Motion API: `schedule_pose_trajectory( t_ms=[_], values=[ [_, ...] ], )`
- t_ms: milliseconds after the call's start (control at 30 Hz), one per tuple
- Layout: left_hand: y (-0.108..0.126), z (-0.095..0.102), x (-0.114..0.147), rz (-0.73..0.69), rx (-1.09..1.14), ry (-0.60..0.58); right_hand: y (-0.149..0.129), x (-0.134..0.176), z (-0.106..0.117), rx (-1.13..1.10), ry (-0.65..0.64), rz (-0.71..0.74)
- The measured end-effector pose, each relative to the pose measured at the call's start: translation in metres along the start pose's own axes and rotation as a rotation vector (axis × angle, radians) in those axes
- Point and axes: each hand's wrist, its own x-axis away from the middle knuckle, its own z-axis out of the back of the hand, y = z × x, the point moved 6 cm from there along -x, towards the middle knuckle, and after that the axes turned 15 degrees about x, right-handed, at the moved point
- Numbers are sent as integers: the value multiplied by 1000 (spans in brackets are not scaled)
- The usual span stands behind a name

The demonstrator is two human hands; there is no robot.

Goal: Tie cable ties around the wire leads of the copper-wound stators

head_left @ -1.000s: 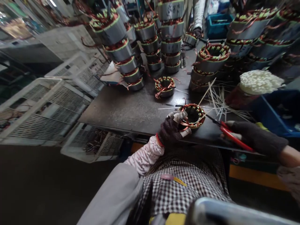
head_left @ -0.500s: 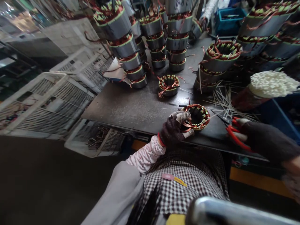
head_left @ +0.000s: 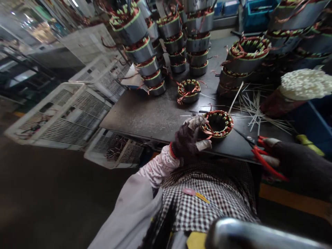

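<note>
A ring-shaped stator (head_left: 225, 133) wound with copper wire lies near the table's front edge. My left hand (head_left: 190, 136), in a dark glove with pale fingertips, curls round its left side, fingers on the rim and thumb low beside it. My right hand (head_left: 287, 159), also gloved, grips slim-nosed pliers (head_left: 268, 166) with red handles; their dark tips point at the stator's right side. A white strip (head_left: 236, 98) stands up at the stator's back right. Behind sits another small stator (head_left: 190, 98) with loose leads.
Stacked stators (head_left: 149, 65) line the back left, with more (head_left: 246, 64) at the right. Loose white strips (head_left: 255, 112) lie beside a can holding a thick white bundle (head_left: 306, 83). A yellow-green handle (head_left: 310, 144) lies at the right. Plastic crates (head_left: 85, 110) stand left of the table.
The white strip now sticks up at the stator's back right. My left thumb has eased away from the rim. The pliers stay near the stator's right side. The camera view has shifted slightly.
</note>
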Motion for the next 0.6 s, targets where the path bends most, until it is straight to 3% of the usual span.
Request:
schedule_pose_trajectory(
  t_ms=[100, 167, 233, 300, 367, 467, 600],
  values=[
    [19, -2, -23, -26, -67, -3, 10, -15, -1, 238, -29, -126],
    [23, -26, -36, -52, -186, -195, 8, -28, -1, 450, -17, -225],
    [17, -51, -39, -76, -271, -382, 1, -39, -3, 520, 14, -259],
    [6, -61, -39, -85, -260, -426, -6, -44, -4, 458, 119, -241],
    [-6, -54, -41, -52, -159, -334, -9, -43, -5, 359, 226, -207],
    [-20, -29, -57, 133, 129, -151, -3, -41, -13, 302, 245, -218],
    [-10, -1, -108, 313, 436, -20, 9, -43, -25, 308, 246, -271]
  ],
)
